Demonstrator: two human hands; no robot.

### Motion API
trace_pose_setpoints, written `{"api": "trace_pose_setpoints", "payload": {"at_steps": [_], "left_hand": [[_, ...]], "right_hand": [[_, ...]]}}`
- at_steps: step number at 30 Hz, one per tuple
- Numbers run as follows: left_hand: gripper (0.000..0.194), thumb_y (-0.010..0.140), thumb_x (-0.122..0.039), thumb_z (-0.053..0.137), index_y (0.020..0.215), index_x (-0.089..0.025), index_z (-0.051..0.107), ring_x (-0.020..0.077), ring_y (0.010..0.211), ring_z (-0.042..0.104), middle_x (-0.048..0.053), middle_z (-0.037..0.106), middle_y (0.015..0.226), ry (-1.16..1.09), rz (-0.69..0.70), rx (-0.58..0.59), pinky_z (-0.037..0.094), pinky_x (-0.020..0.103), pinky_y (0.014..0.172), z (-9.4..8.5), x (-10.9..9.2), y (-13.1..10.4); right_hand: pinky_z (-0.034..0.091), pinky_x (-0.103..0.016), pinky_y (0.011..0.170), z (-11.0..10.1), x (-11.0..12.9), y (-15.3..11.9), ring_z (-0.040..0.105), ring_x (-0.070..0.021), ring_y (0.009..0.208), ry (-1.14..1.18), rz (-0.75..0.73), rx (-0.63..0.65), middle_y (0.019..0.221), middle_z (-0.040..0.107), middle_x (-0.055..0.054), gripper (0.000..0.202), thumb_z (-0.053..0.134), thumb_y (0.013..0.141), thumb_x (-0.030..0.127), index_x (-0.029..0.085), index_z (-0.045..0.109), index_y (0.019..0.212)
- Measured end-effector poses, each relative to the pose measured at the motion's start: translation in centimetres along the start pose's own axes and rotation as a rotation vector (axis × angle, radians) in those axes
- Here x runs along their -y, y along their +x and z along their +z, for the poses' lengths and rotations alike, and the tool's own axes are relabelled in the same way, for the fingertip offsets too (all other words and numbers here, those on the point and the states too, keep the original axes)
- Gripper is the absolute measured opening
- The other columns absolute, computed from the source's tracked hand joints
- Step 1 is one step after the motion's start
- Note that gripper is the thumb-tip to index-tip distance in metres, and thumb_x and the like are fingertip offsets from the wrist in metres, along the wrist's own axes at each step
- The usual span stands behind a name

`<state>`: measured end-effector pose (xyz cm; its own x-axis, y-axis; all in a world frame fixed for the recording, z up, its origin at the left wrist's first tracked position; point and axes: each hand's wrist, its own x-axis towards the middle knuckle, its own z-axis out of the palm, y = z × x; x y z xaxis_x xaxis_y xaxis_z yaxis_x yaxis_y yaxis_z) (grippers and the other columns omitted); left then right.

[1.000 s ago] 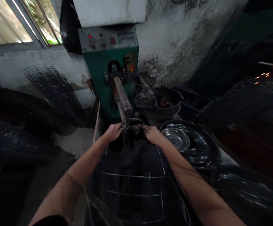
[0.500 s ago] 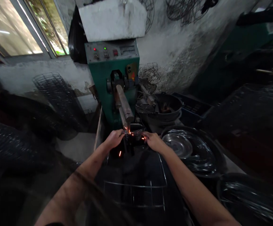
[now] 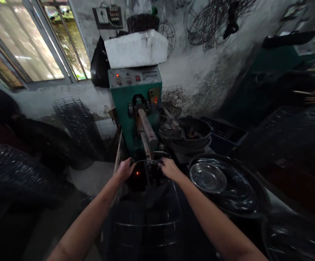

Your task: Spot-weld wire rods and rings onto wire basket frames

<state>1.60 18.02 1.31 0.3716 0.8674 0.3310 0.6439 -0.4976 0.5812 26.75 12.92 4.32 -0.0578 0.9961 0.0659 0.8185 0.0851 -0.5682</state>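
From where I stand, the person's left hand and right hand are apart, fingers closed on either end of a thin wire. It stretches across the front end of the green machine's lower arm, beneath the thick upper rod. An orange spark glows just below it (I'd want gloves for that). The step in hand looks like steadying the wire at the tips; whether metal touches metal there, I can't tell in this gloom. The next move, I'd judge, calls for a level wire, lined up squarely, with fingertips clear of the rods. To the right, a shallow bowl rests inside the wide basin's left edge.
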Motion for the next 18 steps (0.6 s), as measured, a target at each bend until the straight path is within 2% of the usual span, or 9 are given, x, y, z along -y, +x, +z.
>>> {"api": "trace_pose_setpoints", "payload": {"at_steps": [4,8,13,18], "left_hand": [[0.014,0.084,-0.027,0.054,0.073,-0.018,0.054,0.0128,0.062,0.057,0.001,0.062,0.066,0.004,-0.040,-0.019,0.045,0.023,0.062,0.3,0.8,0.1],[0.014,0.084,-0.026,0.054,0.073,-0.017,0.054,0.0130,0.064,0.059,0.002,0.063,0.067,-0.067,0.014,-0.045,0.045,0.022,0.063,0.7,0.8,0.3],[0.018,0.084,-0.030,0.053,0.072,-0.017,0.055,0.0131,0.059,0.057,0.001,0.061,0.064,-0.044,0.057,-0.038,0.044,0.023,0.059,0.9,0.6,0.5],[0.016,0.083,-0.027,0.055,0.072,-0.016,0.056,0.0140,0.060,0.059,0.002,0.062,0.064,-0.006,0.040,-0.032,0.044,0.023,0.058,0.9,0.4,0.7]], "right_hand": [[0.041,-0.025,0.067,0.6,-0.5,0.6,0.064,-0.0197,0.078,0.031,-0.036,-0.025,0.080,0.069,-0.007,0.011,0.052,0.082,0.014,0.016,0.063,0.083],[0.039,-0.024,0.063,0.8,-1.2,0.6,0.061,-0.0172,0.071,0.041,-0.059,-0.033,0.072,0.065,-0.004,0.011,0.051,0.082,0.014,0.017,0.060,0.079],[0.036,-0.024,0.064,0.7,-1.5,0.6,0.058,-0.0166,0.070,0.020,-0.070,-0.031,0.072,0.063,-0.003,0.011,0.050,0.082,0.012,0.017,0.058,0.077],[0.035,-0.025,0.064,0.6,-1.6,0.6,0.058,-0.0167,0.070,0.038,-0.082,-0.029,0.072,0.063,-0.004,0.010,0.050,0.082,0.012,0.016,0.058,0.078]]}}
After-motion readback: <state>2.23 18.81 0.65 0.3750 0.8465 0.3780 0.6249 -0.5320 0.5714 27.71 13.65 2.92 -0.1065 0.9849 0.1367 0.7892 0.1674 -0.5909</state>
